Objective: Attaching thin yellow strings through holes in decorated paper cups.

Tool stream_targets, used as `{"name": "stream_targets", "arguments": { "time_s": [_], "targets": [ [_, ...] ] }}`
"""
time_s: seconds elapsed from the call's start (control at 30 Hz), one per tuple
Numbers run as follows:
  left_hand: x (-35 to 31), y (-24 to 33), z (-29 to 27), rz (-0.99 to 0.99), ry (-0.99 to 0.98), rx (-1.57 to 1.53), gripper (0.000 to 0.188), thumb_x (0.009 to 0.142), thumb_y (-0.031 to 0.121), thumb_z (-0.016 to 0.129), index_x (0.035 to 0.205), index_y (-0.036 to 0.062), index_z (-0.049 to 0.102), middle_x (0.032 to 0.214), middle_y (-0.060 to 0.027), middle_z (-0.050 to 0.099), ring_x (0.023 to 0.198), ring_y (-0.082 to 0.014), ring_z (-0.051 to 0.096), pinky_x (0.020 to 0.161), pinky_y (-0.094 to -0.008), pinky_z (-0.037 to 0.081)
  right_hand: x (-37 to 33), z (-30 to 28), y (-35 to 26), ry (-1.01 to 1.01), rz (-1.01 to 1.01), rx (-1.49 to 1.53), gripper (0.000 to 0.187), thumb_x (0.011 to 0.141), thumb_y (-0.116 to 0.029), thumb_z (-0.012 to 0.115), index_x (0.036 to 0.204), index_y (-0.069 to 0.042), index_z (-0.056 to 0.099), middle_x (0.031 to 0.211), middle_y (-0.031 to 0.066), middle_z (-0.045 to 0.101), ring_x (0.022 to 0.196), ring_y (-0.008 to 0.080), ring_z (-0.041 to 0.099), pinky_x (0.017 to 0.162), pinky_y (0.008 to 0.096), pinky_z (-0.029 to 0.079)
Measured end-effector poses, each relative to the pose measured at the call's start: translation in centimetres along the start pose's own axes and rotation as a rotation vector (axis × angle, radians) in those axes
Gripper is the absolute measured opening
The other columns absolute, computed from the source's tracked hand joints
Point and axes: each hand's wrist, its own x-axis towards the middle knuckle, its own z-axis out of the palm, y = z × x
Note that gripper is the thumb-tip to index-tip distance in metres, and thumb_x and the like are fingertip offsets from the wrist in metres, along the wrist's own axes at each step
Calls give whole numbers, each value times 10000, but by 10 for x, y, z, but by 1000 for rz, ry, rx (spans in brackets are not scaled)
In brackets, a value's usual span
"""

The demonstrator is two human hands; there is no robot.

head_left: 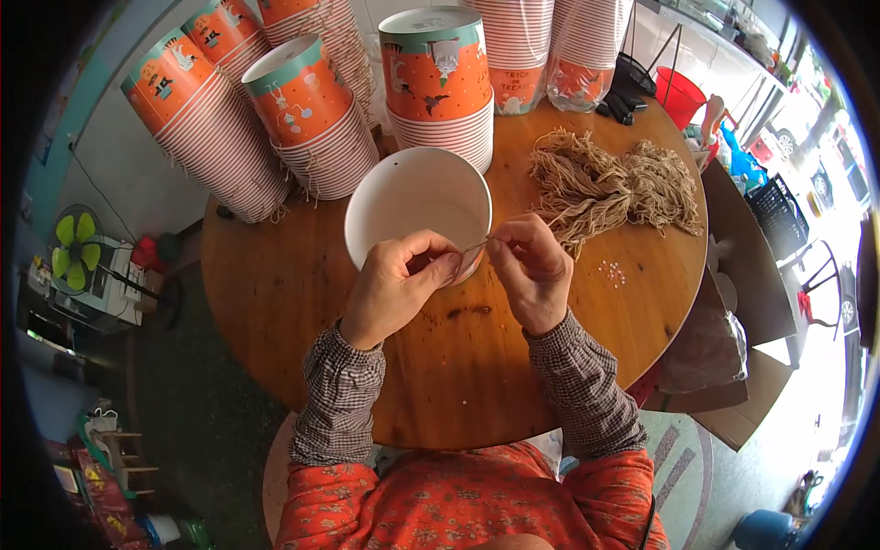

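A paper bucket [417, 197], white inside, stands on the wooden table just beyond my hands, its open mouth toward me. In its far wall, close to the rim, there is a small dark hole. At the near rim my left hand [396, 284] is closed, thumb and forefinger pinching a thin beige cord [474, 247]. My right hand [533, 273] pinches the same cord a little to the right. The fingers hide most of the cord and the near rim, so I cannot tell whether it passes through the bucket wall.
Tall stacks of orange and green printed buckets [438, 69] line the far side of the round table [275, 302]. A bundle of beige cords [610, 188] lies right of the bucket, with small white paper dots [611, 272] nearer me. A cardboard box [742, 275] stands beyond the right edge.
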Motion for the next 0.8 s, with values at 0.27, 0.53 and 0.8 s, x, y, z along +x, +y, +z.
{"name": "stream_targets", "arguments": {
  "time_s": [0.27, 0.53, 0.8],
  "targets": [
    [0, -5, 3, 5, 60, 93, 125, 961, 100, 573, 932, -18, 603, 803, 7, 628, 736, -30, 590, 650, -186, 502, 6, -7, -8, -15, -130, -113, 98, 792, 34, 658, 876, -7, 630, 896, 65, 594, 752, 125, 574, 650, 250, 474],
    [-5, 4, 15, 54, 122, -46, 148, 950, 129, 602, 911, -14, 616, 754, -5, 628, 666, -48, 568, 602, -207, 464, 3, -9, -19, -264, -171, -125, 157, 741, -7, 727, 888, -39, 680, 868, 70, 541, 829, 188, 544, 743, 302, 454],
    [-9, 20, 5, 32, 52, 39, 123, 943, 105, 602, 915, -15, 613, 755, -15, 629, 673, -51, 572, 602, -205, 460, 4, -16, -7, -107, -18, 165, 68, 804, 7, 692, 863, -8, 661, 948, 55, 592, 862, 142, 531, 797, 283, 437]
  ]
}}
